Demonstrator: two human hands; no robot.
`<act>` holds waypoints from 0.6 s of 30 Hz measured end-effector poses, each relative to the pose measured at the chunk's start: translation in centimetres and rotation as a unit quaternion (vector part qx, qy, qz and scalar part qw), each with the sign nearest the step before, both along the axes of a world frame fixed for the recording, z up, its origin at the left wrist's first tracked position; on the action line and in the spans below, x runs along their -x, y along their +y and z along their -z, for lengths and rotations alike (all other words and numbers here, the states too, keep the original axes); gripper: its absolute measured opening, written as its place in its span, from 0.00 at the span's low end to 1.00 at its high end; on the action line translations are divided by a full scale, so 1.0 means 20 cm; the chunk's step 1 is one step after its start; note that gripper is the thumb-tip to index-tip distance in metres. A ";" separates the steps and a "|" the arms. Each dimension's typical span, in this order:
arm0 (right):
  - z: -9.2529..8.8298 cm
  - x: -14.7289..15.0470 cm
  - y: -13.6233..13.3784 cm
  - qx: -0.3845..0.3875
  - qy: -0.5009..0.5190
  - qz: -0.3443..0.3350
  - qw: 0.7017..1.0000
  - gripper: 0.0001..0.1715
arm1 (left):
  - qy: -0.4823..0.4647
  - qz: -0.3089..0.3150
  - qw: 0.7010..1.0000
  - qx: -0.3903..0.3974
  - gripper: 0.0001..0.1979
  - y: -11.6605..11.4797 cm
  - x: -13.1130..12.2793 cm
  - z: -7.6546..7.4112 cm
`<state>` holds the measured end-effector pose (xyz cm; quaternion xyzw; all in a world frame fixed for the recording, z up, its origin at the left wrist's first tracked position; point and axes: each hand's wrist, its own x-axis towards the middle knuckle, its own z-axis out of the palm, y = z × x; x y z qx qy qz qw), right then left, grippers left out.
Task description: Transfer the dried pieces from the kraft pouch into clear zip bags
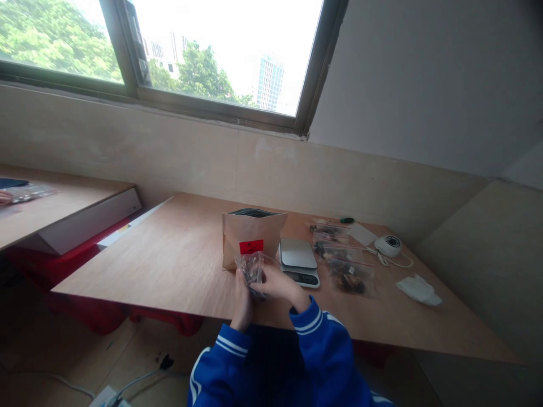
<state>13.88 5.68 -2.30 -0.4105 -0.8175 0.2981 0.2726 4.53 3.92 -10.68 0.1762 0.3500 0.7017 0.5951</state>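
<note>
Both my hands hold a small clear plastic bag (pixel 253 268) with dark contents, just above the near edge of the wooden table (pixel 178 260). My left hand (pixel 242 302) grips it from the left and below. My right hand (pixel 278 285) pinches it from the right. Directly behind the bag stands an open brown paper pouch (pixel 252 232) with a red label (pixel 251 246). A small digital scale (pixel 298 260) sits to the right of the pouch. Both my sleeves are blue with white stripes.
Several clear bags of dark items (pixel 345 265) lie right of the scale. A white round device with a cable (pixel 388 246), a crumpled white cloth (pixel 419 290) and a green-capped object (pixel 347 220) lie further right. Another table (pixel 55 209) stands at the left, with another person's hand (pixel 5 198).
</note>
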 end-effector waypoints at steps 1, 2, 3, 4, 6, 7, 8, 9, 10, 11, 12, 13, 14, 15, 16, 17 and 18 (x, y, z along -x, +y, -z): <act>0.01 0.00 0.00 0.011 0.002 -0.003 1.000 0.17 | 0.006 0.003 1.000 -0.014 0.27 0.00 0.00 0.01; 0.02 -0.01 -0.01 0.016 0.006 -0.003 1.000 0.17 | 0.014 0.002 0.999 -0.029 0.27 0.00 0.00 0.02; 0.03 -0.01 -0.01 0.018 0.014 -0.002 1.000 0.16 | 0.021 0.000 0.999 -0.037 0.27 0.01 0.00 0.03; 0.04 -0.01 -0.01 0.017 0.026 0.000 1.000 0.15 | 0.025 -0.003 0.999 -0.036 0.26 0.01 0.00 0.03; 0.05 -0.01 0.00 0.021 0.054 0.010 0.998 0.12 | 0.026 -0.015 0.999 -0.026 0.25 0.01 0.01 0.03; 0.06 -0.01 0.00 0.029 0.068 0.018 0.997 0.11 | 0.024 -0.020 0.999 -0.019 0.24 0.01 0.01 0.02; 0.06 -0.02 0.00 0.041 0.083 0.031 0.995 0.11 | 0.019 -0.023 0.999 -0.013 0.24 0.01 0.01 0.01; 0.06 -0.02 0.01 0.051 0.099 0.048 0.993 0.11 | 0.010 -0.018 1.000 -0.010 0.23 0.00 0.01 0.01; 0.06 -0.03 0.00 0.059 0.116 0.065 0.989 0.11 | -0.001 -0.010 1.000 -0.008 0.22 0.00 0.01 0.00; 0.05 -0.04 0.00 0.064 0.132 0.077 0.986 0.11 | -0.013 0.003 1.000 -0.007 0.22 0.00 0.01 -0.01; 0.02 -0.06 -0.01 0.065 0.147 0.082 0.984 0.12 | -0.024 0.019 1.000 -0.006 0.23 0.00 0.02 -0.02; 0.00 -0.07 -0.03 0.064 0.157 0.078 0.982 0.12 | -0.033 0.035 0.999 -0.005 0.24 0.00 0.02 -0.02; -0.04 -0.09 -0.04 0.062 0.165 0.068 0.982 0.12 | -0.039 0.049 0.998 -0.003 0.25 0.00 0.02 -0.02; -0.08 -0.10 -0.05 0.058 0.175 0.055 0.981 0.12 | -0.038 0.061 0.997 -0.001 0.26 0.00 0.03 -0.02; -0.13 -0.11 -0.07 0.050 0.187 0.043 0.980 0.12 | -0.032 0.069 0.997 0.002 0.27 0.00 0.03 -0.02; -0.18 -0.12 -0.07 0.038 0.202 0.036 0.978 0.12 | -0.023 0.073 0.997 0.006 0.27 0.00 0.04 -0.02; -0.23 -0.12 -0.07 0.018 0.221 0.035 0.974 0.12 | -0.012 0.075 0.997 0.012 0.28 0.00 0.04 -0.02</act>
